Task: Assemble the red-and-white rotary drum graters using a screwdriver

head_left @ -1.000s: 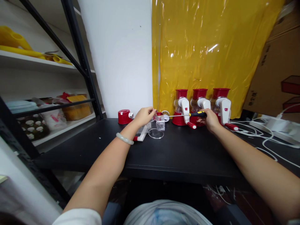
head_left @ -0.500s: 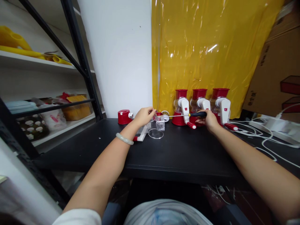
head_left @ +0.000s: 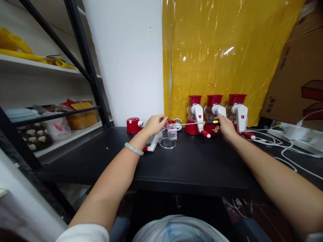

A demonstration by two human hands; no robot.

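My left hand (head_left: 155, 123) grips a clear plastic housing with a white crank and red knob (head_left: 166, 135), held on the black table (head_left: 191, 164). My right hand (head_left: 225, 127) is closed on a screwdriver (head_left: 202, 123) with a black and yellow handle. Its thin metal shaft runs left, level, and its tip reaches the clear part by my left fingers. A jade bangle (head_left: 134, 149) sits on my left wrist.
Three red and white hand-crank grinders (head_left: 214, 112) stand in a row against a yellow plastic sheet (head_left: 222, 50). A red base (head_left: 133, 125) lies at the back left. White cables (head_left: 287, 148) and a power strip lie at right, cardboard boxes (head_left: 297, 74) behind them. A black shelf rack (head_left: 50, 111) stands at left.
The screwdriver and my right hand have shifted slightly left toward the clear part, and the handle has turned a little. My left hand holds still.
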